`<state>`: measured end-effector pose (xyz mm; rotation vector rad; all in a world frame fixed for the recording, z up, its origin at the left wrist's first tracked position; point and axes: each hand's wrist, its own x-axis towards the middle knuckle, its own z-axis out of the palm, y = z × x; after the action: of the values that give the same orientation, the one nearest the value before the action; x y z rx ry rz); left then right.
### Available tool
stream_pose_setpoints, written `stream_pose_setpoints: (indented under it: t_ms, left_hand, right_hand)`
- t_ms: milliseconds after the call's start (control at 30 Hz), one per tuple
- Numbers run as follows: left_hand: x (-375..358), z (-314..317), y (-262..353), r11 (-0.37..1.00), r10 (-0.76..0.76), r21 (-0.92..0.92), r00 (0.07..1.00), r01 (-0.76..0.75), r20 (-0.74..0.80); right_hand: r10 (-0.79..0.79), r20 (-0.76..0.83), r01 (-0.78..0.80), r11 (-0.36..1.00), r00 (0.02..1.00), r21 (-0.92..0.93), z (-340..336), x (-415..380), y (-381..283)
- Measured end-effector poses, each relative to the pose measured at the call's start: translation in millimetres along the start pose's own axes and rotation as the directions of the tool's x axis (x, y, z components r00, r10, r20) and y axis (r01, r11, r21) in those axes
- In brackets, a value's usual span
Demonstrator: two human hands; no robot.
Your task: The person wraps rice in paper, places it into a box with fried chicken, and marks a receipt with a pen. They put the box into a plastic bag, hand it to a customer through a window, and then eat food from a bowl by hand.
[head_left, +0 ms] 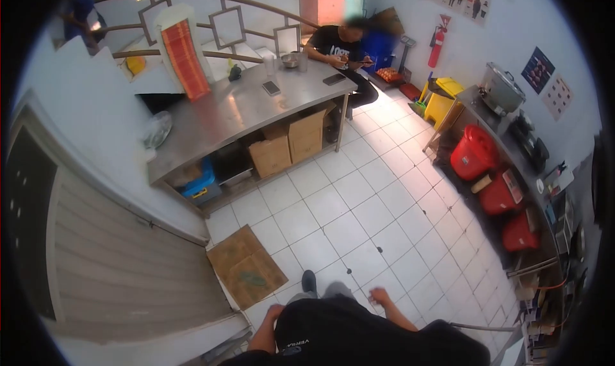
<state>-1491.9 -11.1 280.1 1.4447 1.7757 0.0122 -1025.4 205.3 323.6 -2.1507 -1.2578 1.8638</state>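
Both my hands hang low beside my black shirt, above the white tiled floor. My left hand (274,313) is next to my thigh, close to a flattened cardboard sheet (247,267) on the floor; its fingers are too small and partly hidden to read. My right hand (379,296) is held a little away from my body with its fingers curled; whether anything is inside them cannot be made out. Neither hand touches the furniture.
A steel table (221,119) bears two phones, cups and a bowl. Cardboard boxes (306,137) are on its lower shelf. A seated person (339,49) is at its far end. Right: red buckets (473,153) under a counter, yellow bin (439,106), fire extinguisher (437,49). Left: door (122,238).
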Motion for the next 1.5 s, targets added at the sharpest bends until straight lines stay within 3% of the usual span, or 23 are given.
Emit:
stream_pose_setpoints:
  t_ms: [33, 67, 100, 133, 167, 233, 367, 467, 533, 600, 667, 733, 833, 867, 967, 1000, 1033, 1067, 1100, 1167, 1267, 1367, 1500]
  left_hand:
    - [18.4, -14.7, -4.0, 0.991, 0.045, 0.126, 0.999, -0.042, -0.02]
    - [47.8, -33.6, -15.0, 0.948, -0.094, -0.301, 0.995, 0.1, 0.033]
    - [56.6, -81.4, 15.5, 0.51, -0.412, -0.779, 0.898, 0.366, 0.152]
    - [82.9, -125.7, 22.9, 0.644, -0.352, -0.702, 0.932, 0.306, 0.083]
    - [137.1, -123.5, -11.3, 0.801, -0.245, -0.579, 0.966, 0.153, -0.084]
    - [175.3, -192.4, 8.3, 0.741, -0.263, -0.654, 0.962, 0.151, -0.076]
    - [293.0, -301.3, 31.4, 0.687, -0.364, -0.686, 0.931, 0.241, -0.037]
    - [379.4, -323.2, 22.4, 0.7, -0.146, -0.711, 0.96, -0.071, -0.24]
    - [401.1, -408.5, 94.4, 0.485, -0.264, -0.875, 0.953, 0.0, -0.146]
    - [439.9, -474.6, 139.5, 0.304, -0.277, -0.951, 0.951, -0.049, -0.138]
    - [486.6, -553.2, 179.6, 0.104, -0.318, -0.991, 0.941, -0.089, -0.118]
    - [556.0, -613.1, 189.2, -0.02, -0.337, -0.989, 0.932, -0.146, -0.131]
    - [687.0, -717.2, 189.7, -0.212, -0.316, -0.924, 0.917, -0.318, -0.244]
    - [736.8, -736.9, 180.5, -0.278, -0.282, -0.88, 0.908, -0.386, -0.309]
    - [841.1, -853.5, 192.2, -0.317, -0.296, -0.863, 0.906, -0.392, -0.303]
    - [872.1, -885.7, 190.7, -0.308, -0.307, -0.863, 0.9, -0.401, -0.309]
    - [894.6, -918.3, 192.1, -0.326, -0.333, -0.868, 0.905, -0.376, -0.266]
    - [913.0, -948.7, 193.6, -0.344, -0.358, -0.87, 0.906, -0.354, -0.227]
    - [935.9, -977.1, 191.3, -0.348, -0.374, -0.878, 0.907, -0.329, -0.192]
    - [974.1, -1013.7, 187.7, -0.361, -0.401, -0.893, 0.909, -0.27, -0.113]
    - [995.7, -1046.4, 194.7, -0.377, -0.536, -0.885, 0.844, -0.275, -0.034]
    - [1035.5, -1038.2, 168.7, -0.341, -0.439, -0.846, 0.865, -0.411, -0.243]
    - [1022.0, -1058.6, 180.4, -0.218, -0.472, -0.825, 0.797, -0.521, -0.378]
  right_hand:
    - [-0.11, 0.232, 0.233, 0.752, 0.966, -0.616, -3.6, 5.5, 19.2]
    - [-0.212, 0.449, 0.482, 0.143, 0.868, -0.865, -8.2, 23.4, 48.9]
    - [-0.163, 0.434, 0.46, 0.191, 0.886, -0.867, -13.6, 9.8, 43.2]
    - [-0.063, 0.318, 0.313, 0.431, 0.946, -0.846, -23.8, -2.1, 25.4]
    - [0.049, 0.195, 0.122, 0.625, 0.98, -0.771, -26.4, -7.0, 0.2]
    - [0.179, 0.051, -0.113, 0.793, 0.982, -0.598, -23.7, 15.7, -46.8]
    - [0.181, 0.043, -0.139, 0.869, 0.983, -0.475, -12.2, 94.0, -150.3]
    - [0.097, 0.031, -0.082, 0.943, 0.995, -0.324, -5.6, 161.6, -249.4]
    - [0.057, -0.031, -0.056, 0.998, 0.998, 0.025, -6.1, 221.2, -310.7]
    - [0.02, -0.096, 0.022, 0.909, 0.995, 0.416, -12.6, 272.2, -378.7]
    - [-0.088, -0.177, 0.145, 0.93, 0.98, 0.338, -43.7, 245.8, -527.7]
    - [-0.285, -0.275, 0.366, 0.878, 0.918, 0.309, -66.7, 235.6, -618.9]
    - [-0.21, -0.413, 0.385, 0.83, 0.886, 0.403, -86.0, 245.0, -688.7]
    - [-0.157, -0.471, 0.383, 0.815, 0.868, 0.434, -86.4, 237.1, -704.1]
    - [0.127, -0.482, 0.162, 0.843, 0.867, 0.513, -71.7, 302.0, -603.7]
    - [0.065, -0.459, 0.097, 0.942, 0.886, 0.32, -52.9, 288.5, -590.4]
    - [-0.059, -0.304, -0.007, 0.977, 0.951, -0.212, -41.0, 283.7, -566.0]
    - [-0.181, -0.135, 0.038, 0.722, 0.974, -0.691, -29.9, 282.0, -536.5]
    - [-0.123, -0.113, 0.011, 0.722, 0.986, -0.692, -16.9, 272.2, -544.7]
    - [0.074, -0.183, -0.154, 0.869, 0.98, -0.47, 2.1, 259.1, -574.9]
    - [0.194, -0.246, -0.248, 0.946, 0.95, -0.209, 9.8, 255.6, -627.4]
    - [0.226, -0.265, -0.251, 0.966, 0.937, -0.065, 14.8, 255.8, -663.9]
    - [0.214, -0.295, -0.203, 0.977, 0.931, 0.069, 9.4, 265.6, -705.2]
